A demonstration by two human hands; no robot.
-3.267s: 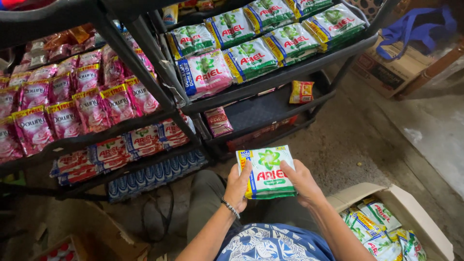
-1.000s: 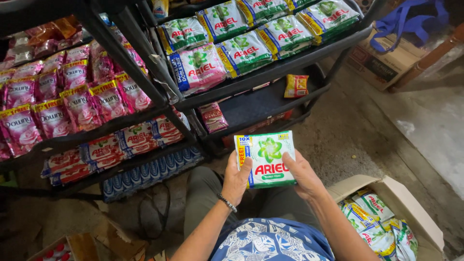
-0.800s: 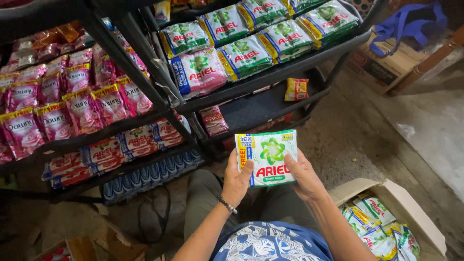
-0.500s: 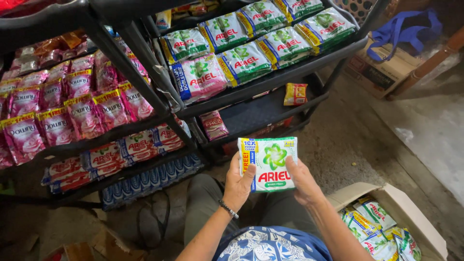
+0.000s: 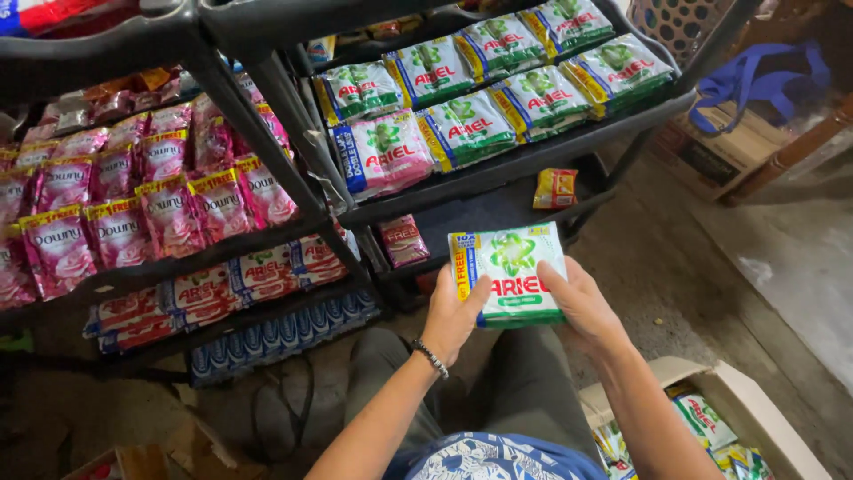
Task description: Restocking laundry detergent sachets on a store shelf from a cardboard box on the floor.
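A flat stack of green-and-white plastic detergent sachets (image 5: pixel 511 277) is pinched at its edges between the left hand (image 5: pixel 453 313) and right hand (image 5: pixel 582 307), held before the dark metal shelf rack (image 5: pixel 533 160), not yet shelved. The rack's upper tier is lined with matching packs, the tier beneath holds few, and more sachets lie in the open cardboard box (image 5: pixel 782 436) at lower right.

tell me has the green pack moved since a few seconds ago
Yes. The green pack has risen toward the lower shelf, and now sits closer to the small orange packet.

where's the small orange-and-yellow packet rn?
Head view, right of centre: orange-and-yellow packet lies alone on the dark lower shelf, above the held green-and-white pack.
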